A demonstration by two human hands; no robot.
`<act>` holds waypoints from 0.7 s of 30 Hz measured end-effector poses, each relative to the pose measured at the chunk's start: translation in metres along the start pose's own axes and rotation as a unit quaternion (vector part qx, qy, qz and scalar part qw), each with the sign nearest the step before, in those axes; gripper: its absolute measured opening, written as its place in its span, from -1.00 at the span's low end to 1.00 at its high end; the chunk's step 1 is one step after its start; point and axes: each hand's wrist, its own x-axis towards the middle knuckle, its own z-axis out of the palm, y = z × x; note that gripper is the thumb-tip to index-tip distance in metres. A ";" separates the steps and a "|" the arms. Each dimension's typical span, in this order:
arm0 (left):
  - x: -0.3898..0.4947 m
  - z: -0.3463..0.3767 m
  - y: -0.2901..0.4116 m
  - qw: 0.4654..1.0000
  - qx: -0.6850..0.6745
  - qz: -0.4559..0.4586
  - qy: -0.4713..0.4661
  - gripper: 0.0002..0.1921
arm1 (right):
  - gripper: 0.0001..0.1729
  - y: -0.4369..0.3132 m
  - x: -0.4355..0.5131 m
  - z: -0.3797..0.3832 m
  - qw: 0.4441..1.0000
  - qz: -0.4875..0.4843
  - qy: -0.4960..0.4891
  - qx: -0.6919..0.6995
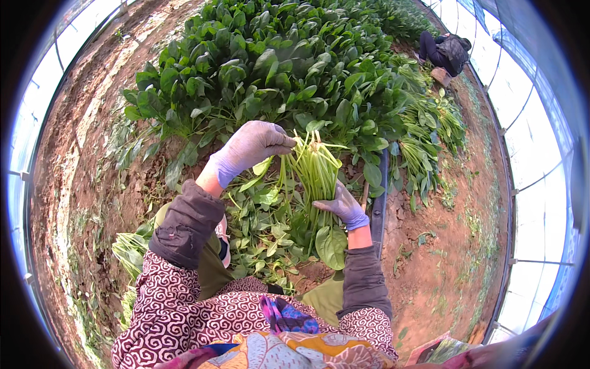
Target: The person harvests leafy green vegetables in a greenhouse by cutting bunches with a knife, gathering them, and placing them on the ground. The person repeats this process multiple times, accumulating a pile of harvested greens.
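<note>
My right hand point(343, 206), in a thin purplish glove dusted with soil, grips a bunch of spinach point(318, 180) around its stalks. The cut root ends point up and away from me, and the broad leaves hang down towards my lap. At the upper left of the bunch, my left hand point(267, 143), gloved alike, has its thumb and forefinger pinched together at the stem ends. Thin stalks hang just below those fingertips; whether they are held cannot be told. Loose leaves point(272, 230) lie on the ground beneath the bunch.
Dense standing spinach point(276, 69) grows ahead. Gathered bunches point(419, 152) lie at the right, with another pile point(131, 251) at my left. A dark flat pipe or strip point(379, 217) runs beside my right arm. A crouching person point(445, 50) is at the far right, near the greenhouse wall.
</note>
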 end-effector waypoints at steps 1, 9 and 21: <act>-0.001 0.000 0.000 1.000 0.007 0.010 0.016 -0.80 | -0.04 -0.001 -0.001 -0.001 1.000 -0.007 -0.004 0.011; 0.003 0.023 0.014 0.979 0.194 -0.022 0.056 -0.84 | -0.09 -0.012 -0.005 0.007 0.989 0.025 0.020 0.145; 0.014 0.027 0.029 0.954 0.066 -0.043 0.288 -0.89 | 0.02 -0.003 -0.004 0.010 0.968 0.082 0.039 0.234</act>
